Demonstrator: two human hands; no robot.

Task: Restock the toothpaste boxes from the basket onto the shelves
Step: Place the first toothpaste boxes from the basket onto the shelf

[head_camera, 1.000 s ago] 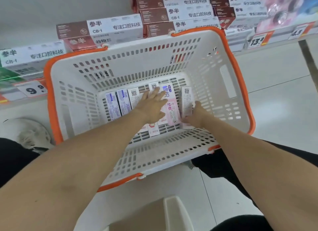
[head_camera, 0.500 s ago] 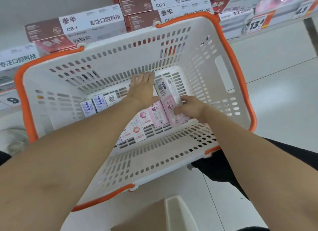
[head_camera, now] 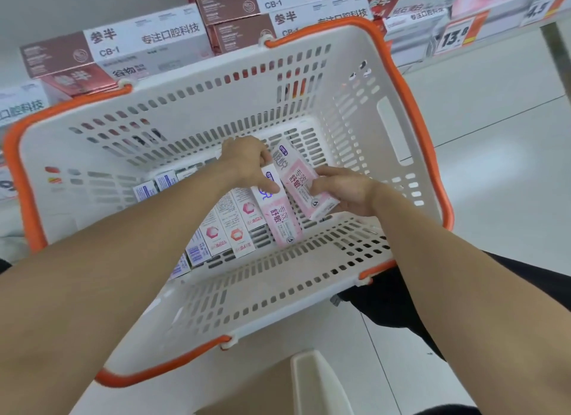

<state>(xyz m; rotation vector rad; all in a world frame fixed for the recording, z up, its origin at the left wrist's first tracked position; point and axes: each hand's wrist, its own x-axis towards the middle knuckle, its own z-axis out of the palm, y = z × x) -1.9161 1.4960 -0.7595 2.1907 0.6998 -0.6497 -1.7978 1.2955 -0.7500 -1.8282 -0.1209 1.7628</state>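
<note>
A white basket (head_camera: pixel 398 130) with an orange rim sits in front of me, with several toothpaste boxes lying in its bottom. My right hand (head_camera: pixel 346 192) grips a pink toothpaste box (head_camera: pixel 301 180) and holds it tilted above the others. My left hand (head_camera: pixel 247 161) has its fingers closed around the top of a second pink box (head_camera: pixel 278 217) that lies beside it. More white and pink boxes (head_camera: pixel 234 229) lie in a row to the left, partly hidden by my left forearm.
Low shelves behind the basket hold stacked brown and white toothpaste boxes (head_camera: pixel 148 47). Price tags (head_camera: pixel 457 37) line the shelf edge at upper right. A pale tiled floor (head_camera: pixel 494 155) runs to the right. A beige stool edge (head_camera: pixel 312 380) shows at the bottom.
My right hand has lifted one pink box clear of the row and tilted it. My left hand has gone from flat on the boxes to closing around a second pink box.
</note>
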